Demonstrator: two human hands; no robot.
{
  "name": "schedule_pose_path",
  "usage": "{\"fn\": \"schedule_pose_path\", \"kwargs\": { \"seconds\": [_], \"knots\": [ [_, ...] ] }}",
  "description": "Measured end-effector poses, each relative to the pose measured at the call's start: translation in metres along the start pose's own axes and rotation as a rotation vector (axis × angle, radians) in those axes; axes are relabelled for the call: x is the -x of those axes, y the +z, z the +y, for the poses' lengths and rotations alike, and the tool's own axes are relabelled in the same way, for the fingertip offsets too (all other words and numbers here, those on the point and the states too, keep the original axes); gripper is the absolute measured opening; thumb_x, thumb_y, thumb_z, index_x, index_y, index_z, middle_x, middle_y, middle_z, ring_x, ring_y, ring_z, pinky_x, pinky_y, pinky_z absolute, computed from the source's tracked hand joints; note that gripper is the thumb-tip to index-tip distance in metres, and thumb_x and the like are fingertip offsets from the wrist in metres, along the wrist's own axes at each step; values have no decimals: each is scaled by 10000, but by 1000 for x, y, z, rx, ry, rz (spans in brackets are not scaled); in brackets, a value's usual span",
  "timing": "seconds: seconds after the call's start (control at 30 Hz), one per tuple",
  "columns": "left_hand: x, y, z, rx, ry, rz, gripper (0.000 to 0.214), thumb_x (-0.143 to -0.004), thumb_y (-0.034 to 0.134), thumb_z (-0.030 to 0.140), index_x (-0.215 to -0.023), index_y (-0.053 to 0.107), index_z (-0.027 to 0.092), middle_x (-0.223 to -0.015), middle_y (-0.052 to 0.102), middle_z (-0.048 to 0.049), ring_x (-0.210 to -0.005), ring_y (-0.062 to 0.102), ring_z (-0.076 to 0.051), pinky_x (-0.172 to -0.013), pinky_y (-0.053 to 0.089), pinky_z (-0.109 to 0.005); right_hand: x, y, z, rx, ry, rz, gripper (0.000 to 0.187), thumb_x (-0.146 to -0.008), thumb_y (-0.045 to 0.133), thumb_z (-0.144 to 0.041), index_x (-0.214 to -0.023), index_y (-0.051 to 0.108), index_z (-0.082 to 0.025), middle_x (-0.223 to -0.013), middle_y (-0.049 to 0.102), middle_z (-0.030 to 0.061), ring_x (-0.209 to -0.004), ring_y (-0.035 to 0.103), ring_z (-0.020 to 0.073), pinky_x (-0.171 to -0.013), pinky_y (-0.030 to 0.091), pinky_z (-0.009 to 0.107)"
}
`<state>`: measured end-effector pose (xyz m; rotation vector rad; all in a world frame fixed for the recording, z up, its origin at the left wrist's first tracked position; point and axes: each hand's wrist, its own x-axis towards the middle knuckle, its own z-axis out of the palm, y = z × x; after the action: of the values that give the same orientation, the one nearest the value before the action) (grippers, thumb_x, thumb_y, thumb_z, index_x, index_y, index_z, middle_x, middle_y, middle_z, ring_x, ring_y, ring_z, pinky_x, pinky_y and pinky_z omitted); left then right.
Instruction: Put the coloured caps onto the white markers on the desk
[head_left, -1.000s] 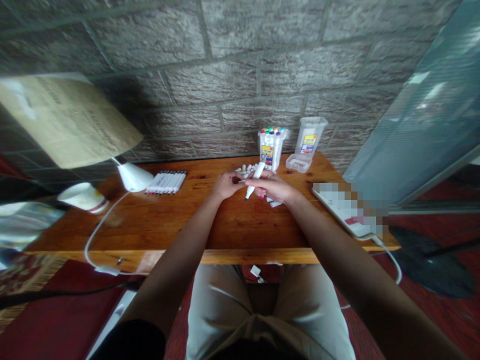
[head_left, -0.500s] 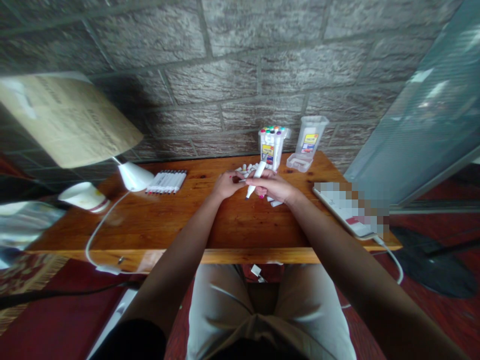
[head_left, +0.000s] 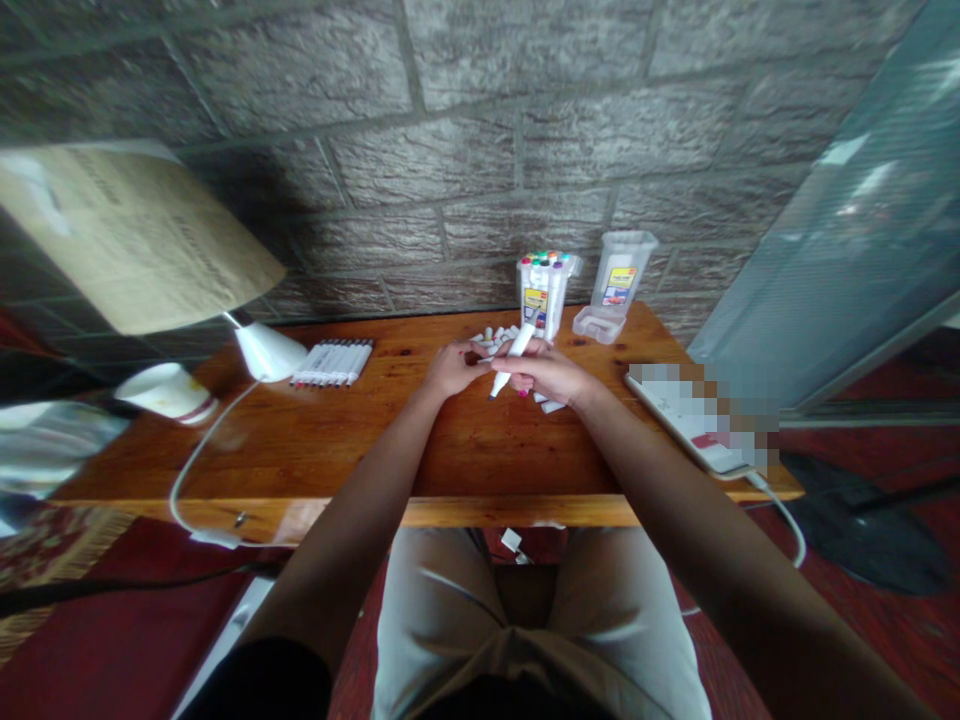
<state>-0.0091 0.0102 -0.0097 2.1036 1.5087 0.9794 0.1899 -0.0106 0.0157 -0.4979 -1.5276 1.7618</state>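
Head view: white marker (head_left: 518, 344) tilted, pinched in right hand (head_left: 553, 372); left hand (head_left: 453, 369) just beside, grip unclear.

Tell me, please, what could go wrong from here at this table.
The marker in the right hand points its dark tip down over the wooden table, so it might leave a mark. The small white pieces lying loose just beyond the left hand could be knocked and scatter. The lamp could tip if its white cord, hanging over the front edge, were snagged.
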Motion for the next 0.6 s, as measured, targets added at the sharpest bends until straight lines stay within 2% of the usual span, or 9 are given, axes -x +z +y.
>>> {"fn": "schedule_pose_path", "kwargs": {
  "seconds": [0.6],
  "knots": [
    [1,-3,5,4,4,-10,205,-760,742,310,-885,774,150,-918,770,-65,-860,686,-232,-780,488,-306,1,-1,-1,-10,7,-23,309,-695,848,-366,-851,667,-169,-506,469,-90,-421,322,35,-403,235,179]
  ]
}}
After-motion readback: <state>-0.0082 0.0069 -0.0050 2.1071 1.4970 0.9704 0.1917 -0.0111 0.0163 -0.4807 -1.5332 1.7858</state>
